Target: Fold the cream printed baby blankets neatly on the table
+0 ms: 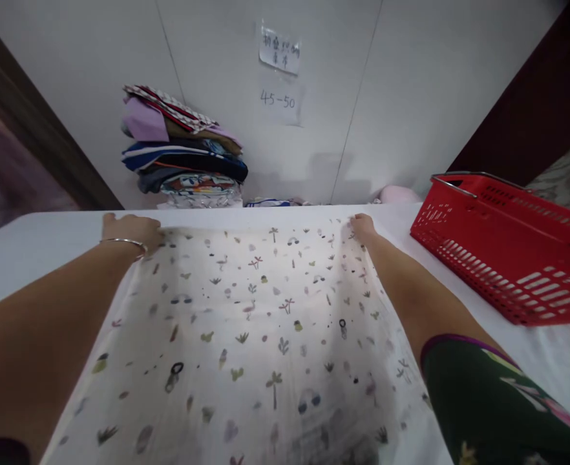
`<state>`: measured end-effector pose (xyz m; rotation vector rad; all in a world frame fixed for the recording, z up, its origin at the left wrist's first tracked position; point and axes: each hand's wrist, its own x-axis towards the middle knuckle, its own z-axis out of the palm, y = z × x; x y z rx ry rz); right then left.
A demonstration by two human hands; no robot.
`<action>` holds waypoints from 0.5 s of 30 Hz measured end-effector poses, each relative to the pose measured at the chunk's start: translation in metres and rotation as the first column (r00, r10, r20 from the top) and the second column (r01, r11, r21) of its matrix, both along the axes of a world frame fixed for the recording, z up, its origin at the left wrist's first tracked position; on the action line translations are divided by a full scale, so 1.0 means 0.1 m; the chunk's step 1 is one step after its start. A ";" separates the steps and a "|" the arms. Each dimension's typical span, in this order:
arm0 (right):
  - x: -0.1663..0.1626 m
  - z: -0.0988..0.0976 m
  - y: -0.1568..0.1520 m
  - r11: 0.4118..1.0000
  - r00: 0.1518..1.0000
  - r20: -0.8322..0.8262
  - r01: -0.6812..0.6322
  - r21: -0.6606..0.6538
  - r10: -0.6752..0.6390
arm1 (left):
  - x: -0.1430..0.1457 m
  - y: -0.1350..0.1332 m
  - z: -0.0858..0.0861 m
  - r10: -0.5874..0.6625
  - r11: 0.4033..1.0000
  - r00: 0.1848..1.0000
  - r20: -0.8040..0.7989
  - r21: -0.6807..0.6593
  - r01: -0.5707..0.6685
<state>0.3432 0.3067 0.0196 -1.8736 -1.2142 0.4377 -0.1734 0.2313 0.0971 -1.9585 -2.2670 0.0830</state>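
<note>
Gripping one patterned cloth point(253, 326) at two corners: left hand point(132, 230), right hand point(363, 225).

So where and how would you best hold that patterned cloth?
Probably pinch the patterned cloth at its two far corners, from the outer sides, left hand on one, right hand on the other: it looks thin and is spread wide, its far edge nearly straight.
</note>
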 end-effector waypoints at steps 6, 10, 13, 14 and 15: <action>-0.10 -0.10 0.05 0.999 0.998 0.050 0.024 -0.026 -0.023 | -0.08 0.22 -0.25 0.111 0.994 0.981 0.160 -0.022 -0.109; -0.04 -0.13 -0.16 0.993 0.998 0.042 -0.034 -0.114 0.039 | -0.09 0.15 -0.42 -0.004 0.997 0.946 0.325 0.071 -0.020; 0.11 -0.10 -0.54 0.981 0.995 0.022 -0.096 -0.167 0.101 | -0.15 -0.15 -0.50 -0.031 0.995 0.933 0.358 0.100 -0.005; 0.17 -0.08 -0.73 0.977 0.992 0.014 -0.118 -0.178 0.122 | -0.16 -0.32 -0.52 -0.012 0.996 0.930 0.368 0.086 -0.021; 0.23 -0.06 -0.95 0.974 0.990 0.009 -0.134 -0.184 0.138 | -0.17 -0.53 -0.53 0.012 0.997 0.927 0.375 0.069 -0.041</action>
